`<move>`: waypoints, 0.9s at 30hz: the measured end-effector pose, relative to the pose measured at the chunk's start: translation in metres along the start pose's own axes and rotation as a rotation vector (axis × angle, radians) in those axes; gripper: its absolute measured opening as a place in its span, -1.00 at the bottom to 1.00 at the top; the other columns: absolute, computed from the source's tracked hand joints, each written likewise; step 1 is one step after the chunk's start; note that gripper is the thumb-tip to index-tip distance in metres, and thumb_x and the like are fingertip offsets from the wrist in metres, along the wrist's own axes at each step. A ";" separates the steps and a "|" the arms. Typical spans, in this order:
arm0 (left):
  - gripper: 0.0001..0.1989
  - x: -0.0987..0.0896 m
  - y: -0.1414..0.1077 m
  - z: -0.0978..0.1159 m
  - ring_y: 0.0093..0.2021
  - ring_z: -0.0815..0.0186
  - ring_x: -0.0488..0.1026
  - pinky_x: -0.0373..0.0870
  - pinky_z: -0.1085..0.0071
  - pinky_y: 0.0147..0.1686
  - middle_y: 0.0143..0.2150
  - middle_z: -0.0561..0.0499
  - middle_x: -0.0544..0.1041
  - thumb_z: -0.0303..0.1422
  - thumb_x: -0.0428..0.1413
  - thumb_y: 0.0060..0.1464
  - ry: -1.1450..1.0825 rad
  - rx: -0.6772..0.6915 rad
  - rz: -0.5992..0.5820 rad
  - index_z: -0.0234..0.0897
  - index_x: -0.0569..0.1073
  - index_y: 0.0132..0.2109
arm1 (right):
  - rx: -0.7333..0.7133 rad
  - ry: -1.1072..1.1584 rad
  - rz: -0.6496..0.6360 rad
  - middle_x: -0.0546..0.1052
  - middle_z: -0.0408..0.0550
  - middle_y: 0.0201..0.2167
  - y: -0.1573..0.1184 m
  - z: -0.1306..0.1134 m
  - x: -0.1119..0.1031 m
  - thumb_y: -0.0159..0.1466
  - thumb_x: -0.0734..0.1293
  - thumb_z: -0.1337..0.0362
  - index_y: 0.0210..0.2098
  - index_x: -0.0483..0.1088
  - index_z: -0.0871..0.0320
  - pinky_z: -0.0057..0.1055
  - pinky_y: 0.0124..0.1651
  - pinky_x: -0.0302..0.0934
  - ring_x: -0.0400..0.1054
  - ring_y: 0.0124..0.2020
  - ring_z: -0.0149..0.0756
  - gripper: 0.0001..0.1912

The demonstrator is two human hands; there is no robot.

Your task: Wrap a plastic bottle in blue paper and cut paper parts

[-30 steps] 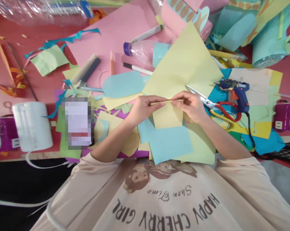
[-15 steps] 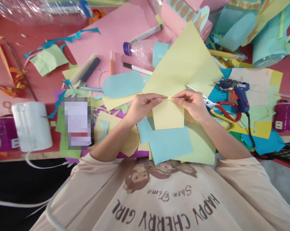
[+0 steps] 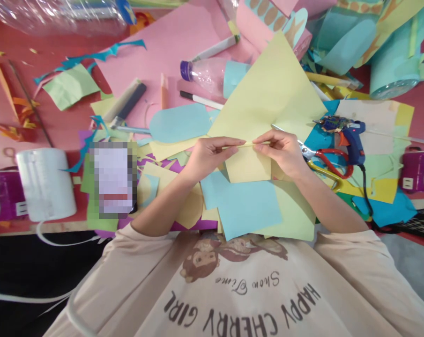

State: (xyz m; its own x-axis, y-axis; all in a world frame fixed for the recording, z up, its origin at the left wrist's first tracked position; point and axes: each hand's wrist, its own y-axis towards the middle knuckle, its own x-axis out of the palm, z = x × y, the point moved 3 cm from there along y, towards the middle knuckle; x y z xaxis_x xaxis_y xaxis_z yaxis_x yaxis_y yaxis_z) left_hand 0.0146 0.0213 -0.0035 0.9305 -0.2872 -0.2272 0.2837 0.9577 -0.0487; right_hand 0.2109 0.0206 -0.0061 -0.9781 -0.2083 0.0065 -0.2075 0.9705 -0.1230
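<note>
Between my hands is a small piece of pale yellow paper (image 3: 249, 166), its top edge bent into a narrow fold. My left hand (image 3: 212, 157) pinches the fold's left end between thumb and fingers. At the other end, my right hand (image 3: 280, 149) pinches the same edge. The lower part of the piece hangs over a light blue sheet (image 3: 249, 206). Behind it lies a large pale yellow sheet (image 3: 271, 84). Scissors with red handles (image 3: 329, 157) rest just right of my right hand, their blades partly hidden by it.
A blue glue gun (image 3: 354, 138) lies to the right, its cord trailing toward me. Beyond my hands is a plastic bottle (image 3: 208, 77) with a purple cap and a black-capped marker (image 3: 201, 99). A phone (image 3: 113, 178), blurred out, and a white case (image 3: 46, 185) are at left.
The paper's lower edge has risen slightly and shifted a little right, so more of the blue sheet shows. Both hands keep their pinch in nearly the same place.
</note>
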 end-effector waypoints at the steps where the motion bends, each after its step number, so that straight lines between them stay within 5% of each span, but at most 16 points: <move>1: -0.78 0.000 0.000 0.000 -0.27 0.34 0.58 0.47 0.51 -0.31 -0.17 -0.02 0.67 -0.26 0.20 0.05 0.008 0.000 0.002 -0.21 0.64 -0.17 | 0.005 0.006 -0.003 0.53 -0.21 -0.48 0.000 0.000 0.000 0.08 0.49 0.23 -0.40 0.55 0.07 -0.45 -0.34 0.28 0.38 -0.42 -0.44 -0.90; 8: -0.77 0.003 -0.001 0.001 -0.17 0.31 0.59 0.47 0.52 -0.29 -0.13 -0.04 0.65 -0.33 0.18 0.06 0.012 0.021 -0.001 -0.24 0.63 -0.13 | -0.006 0.012 -0.016 0.51 -0.22 -0.48 -0.001 -0.002 0.002 0.11 0.47 0.28 -0.41 0.52 0.09 -0.49 -0.35 0.24 0.35 -0.44 -0.48 -0.93; 14: -0.80 0.002 -0.001 0.001 -0.27 0.37 0.58 0.43 0.57 -0.39 -0.18 -0.05 0.66 -0.34 0.19 0.06 0.005 0.053 -0.014 -0.26 0.63 -0.17 | 0.032 -0.019 -0.018 0.51 -0.20 -0.45 -0.001 -0.003 0.000 0.11 0.48 0.17 -0.34 0.52 0.10 -0.49 -0.38 0.24 0.35 -0.45 -0.48 -0.82; 27: -0.76 0.001 0.000 0.001 -0.27 0.35 0.55 0.47 0.51 -0.31 -0.21 -0.05 0.64 -0.27 0.21 0.01 -0.024 -0.042 0.027 -0.27 0.62 -0.19 | 0.061 -0.056 -0.014 0.54 -0.18 -0.50 -0.002 -0.003 0.001 0.08 0.49 0.13 -0.39 0.55 0.12 -0.49 -0.41 0.24 0.35 -0.48 -0.46 -0.80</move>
State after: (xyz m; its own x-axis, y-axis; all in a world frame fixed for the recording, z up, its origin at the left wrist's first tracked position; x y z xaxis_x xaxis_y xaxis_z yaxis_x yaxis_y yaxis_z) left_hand 0.0160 0.0214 -0.0032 0.9431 -0.2614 -0.2054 0.2491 0.9648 -0.0843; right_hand 0.2107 0.0193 -0.0033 -0.9721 -0.2298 -0.0470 -0.2178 0.9587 -0.1832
